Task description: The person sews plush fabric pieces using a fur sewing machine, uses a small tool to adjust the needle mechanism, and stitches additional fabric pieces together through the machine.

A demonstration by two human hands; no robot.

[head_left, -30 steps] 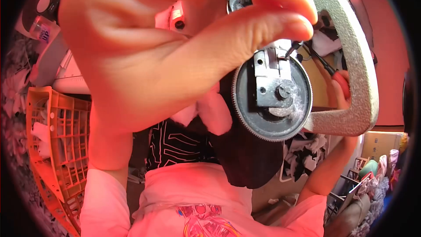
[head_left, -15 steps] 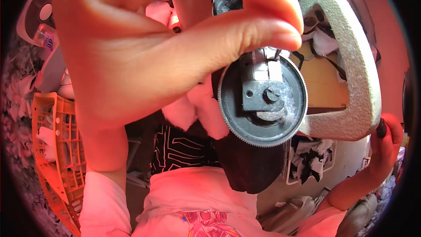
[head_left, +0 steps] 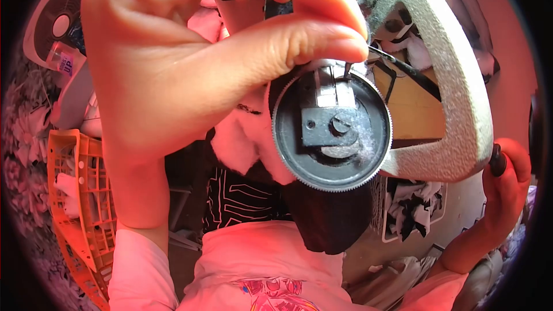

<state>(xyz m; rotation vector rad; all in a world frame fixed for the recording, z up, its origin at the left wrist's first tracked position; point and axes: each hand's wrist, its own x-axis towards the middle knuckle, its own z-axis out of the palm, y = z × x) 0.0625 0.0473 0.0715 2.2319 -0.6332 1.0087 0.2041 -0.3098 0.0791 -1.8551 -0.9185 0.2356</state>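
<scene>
small dark pin (head_left: 348, 70), likely light, stiff, easily dropped, best held by its top; at the upper edge of toothed wheel (head_left: 370, 126); left hand (head_left: 167, 75) pinched on it; right hand (head_left: 504, 187) curled beside metal frame (head_left: 468, 92), hold unclear.

Strong reddish cast, white glare on the metal block (head_left: 327, 121), fisheye bending toward dark, vignetted corners.

And there's the dark toothed wheel (head_left: 373, 120), face-on, 1 slotted screw (head_left: 341, 125) on its metal block (head_left: 315, 116), beside the pale, rough-textured frame (head_left: 465, 92).
</scene>
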